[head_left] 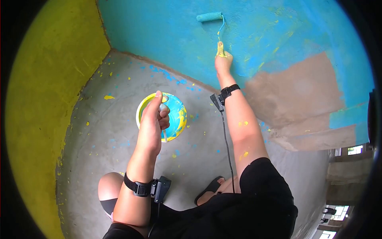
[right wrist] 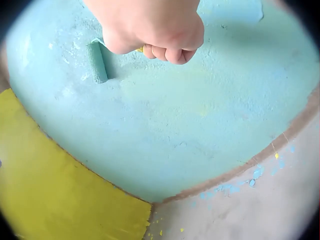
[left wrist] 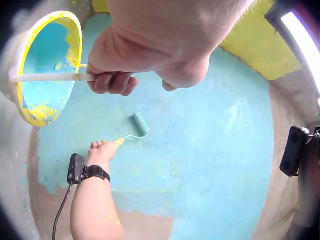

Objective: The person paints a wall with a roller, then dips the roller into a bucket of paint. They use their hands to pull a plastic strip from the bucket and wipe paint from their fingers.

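My right hand [head_left: 224,63] grips the yellow-smeared handle [head_left: 220,48] of a paint roller. Its blue-green sleeve [head_left: 209,16] lies against the blue painted wall [head_left: 159,24]; in the right wrist view the roller sleeve [right wrist: 97,62] shows beside the curled fingers. Lower down and to the left, my left hand [head_left: 153,119] holds a paint bucket by its thin white bail [left wrist: 55,77], fingers curled round it. The bucket [head_left: 184,119] has a rim smeared yellow and blue paint inside, and in the head view the left hand partly covers it.
A yellow wall [head_left: 47,79] meets the blue one at a corner on the left. Bare brown patches [head_left: 298,87] show on the right of the blue wall. Paint spots dot the grey floor [head_left: 115,139]. A cable [head_left: 227,139] hangs from the right wrist camera.
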`<action>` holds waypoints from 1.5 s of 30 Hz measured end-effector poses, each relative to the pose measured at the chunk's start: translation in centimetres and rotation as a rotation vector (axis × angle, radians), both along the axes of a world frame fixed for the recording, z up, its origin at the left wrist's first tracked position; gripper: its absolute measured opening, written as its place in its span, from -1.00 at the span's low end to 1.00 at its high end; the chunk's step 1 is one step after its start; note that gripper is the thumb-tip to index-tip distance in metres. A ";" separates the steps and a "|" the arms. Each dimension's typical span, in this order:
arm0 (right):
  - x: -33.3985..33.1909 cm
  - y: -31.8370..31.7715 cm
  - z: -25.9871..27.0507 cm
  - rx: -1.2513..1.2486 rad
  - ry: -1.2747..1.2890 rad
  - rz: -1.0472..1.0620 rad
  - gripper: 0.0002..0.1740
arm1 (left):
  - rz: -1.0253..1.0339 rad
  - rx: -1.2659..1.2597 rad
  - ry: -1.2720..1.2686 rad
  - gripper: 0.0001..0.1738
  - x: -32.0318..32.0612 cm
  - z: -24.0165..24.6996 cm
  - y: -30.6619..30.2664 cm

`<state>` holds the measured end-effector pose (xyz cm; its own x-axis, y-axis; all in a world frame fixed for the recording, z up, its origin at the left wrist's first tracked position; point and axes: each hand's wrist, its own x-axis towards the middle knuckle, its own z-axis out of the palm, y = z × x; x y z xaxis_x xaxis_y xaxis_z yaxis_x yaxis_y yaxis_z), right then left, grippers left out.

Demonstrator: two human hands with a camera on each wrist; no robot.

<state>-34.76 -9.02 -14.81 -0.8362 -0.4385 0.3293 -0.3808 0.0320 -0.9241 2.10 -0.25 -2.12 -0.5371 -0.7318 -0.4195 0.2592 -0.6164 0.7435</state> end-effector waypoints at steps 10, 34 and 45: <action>-3.1 16.6 -10.9 0.314 0.234 -0.323 -0.19 | 0.007 -0.007 0.011 -0.64 -0.2 0.1 0.5; -3.5 16.1 -9.0 0.882 0.355 -0.182 -0.57 | 0.011 0.041 -0.078 -0.59 -1.1 -0.4 0.2; -7.3 31.3 -10.0 1.000 0.322 -0.402 -0.60 | -0.062 0.024 -0.085 -0.50 -0.6 -1.8 -0.4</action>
<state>-42.04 22.29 -24.83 -0.9157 -0.3441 0.2074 -0.3921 0.8779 -0.2748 1.54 -0.61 -3.93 -0.5427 -0.6877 -0.4823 0.1563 -0.6469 0.7464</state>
